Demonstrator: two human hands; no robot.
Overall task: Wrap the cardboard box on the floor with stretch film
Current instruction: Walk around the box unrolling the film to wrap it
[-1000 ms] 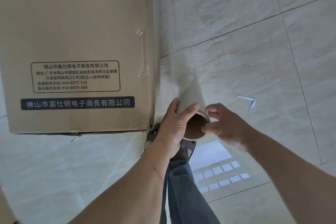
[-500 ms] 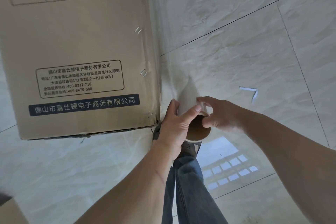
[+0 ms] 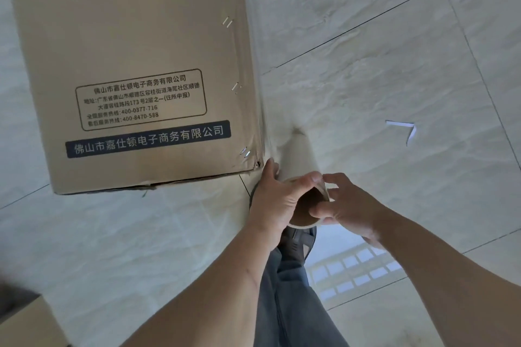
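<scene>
Left hand (image 3: 277, 200) clasped, right hand (image 3: 349, 207) pinching, forearms converging.

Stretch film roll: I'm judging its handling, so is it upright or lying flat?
Upright. The stretch film roll shows its open cardboard core end facing the camera, with the left hand and right hand gripping that upper end.

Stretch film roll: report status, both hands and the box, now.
Left hand and right hand both grip the stretch film roll. Film runs taut to the cardboard box corner. Paper scrap on floor, clear of path.

Matt cardboard box (image 3: 135, 45) — glossy (tiled) floor (image 3: 366, 87)
</scene>
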